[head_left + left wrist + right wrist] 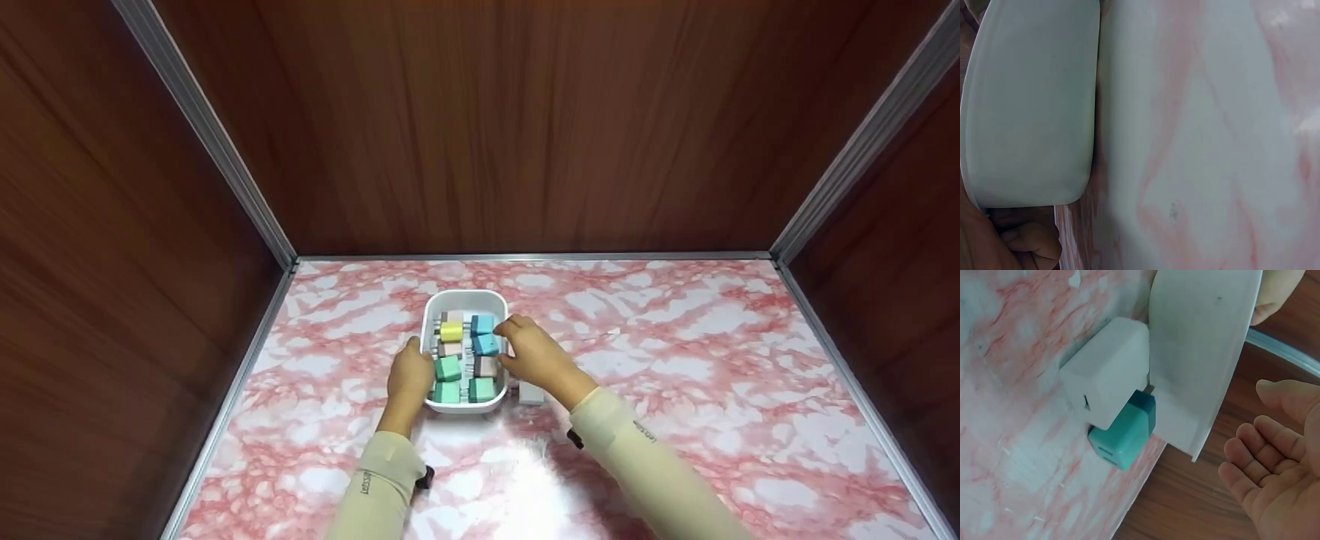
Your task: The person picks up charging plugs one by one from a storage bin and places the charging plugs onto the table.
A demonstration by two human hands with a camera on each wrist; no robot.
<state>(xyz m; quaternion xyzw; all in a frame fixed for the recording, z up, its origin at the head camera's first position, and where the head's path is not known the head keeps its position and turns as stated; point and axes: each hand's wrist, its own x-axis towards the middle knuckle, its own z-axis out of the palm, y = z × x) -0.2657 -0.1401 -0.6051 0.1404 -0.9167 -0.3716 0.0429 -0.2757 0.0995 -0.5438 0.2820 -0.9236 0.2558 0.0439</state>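
A white plastic bin [465, 409] holds two columns of plug chargers with metal prongs. Among them are a yellow charger [451, 331], a blue charger [486, 345], a green charger [448, 369] and a pinkish charger [486, 367]. My left hand [410, 375] grips the bin's left wall; its curled fingers show in the left wrist view. Over the right rim reaches my right hand [544, 360], fingers loosely bent close to the blue chargers, nothing in its palm. Outside the bin's right wall lie a white charger [1109, 371] and a teal charger [1126, 430], the latter hidden in the head view.
The bin stands on a table [675, 360] with a pink-and-white marbled top. Brown wood-look panels [480, 135] rise at the back and both sides, framed by metal rails [525, 257]. Bright glare covers the table's front middle.
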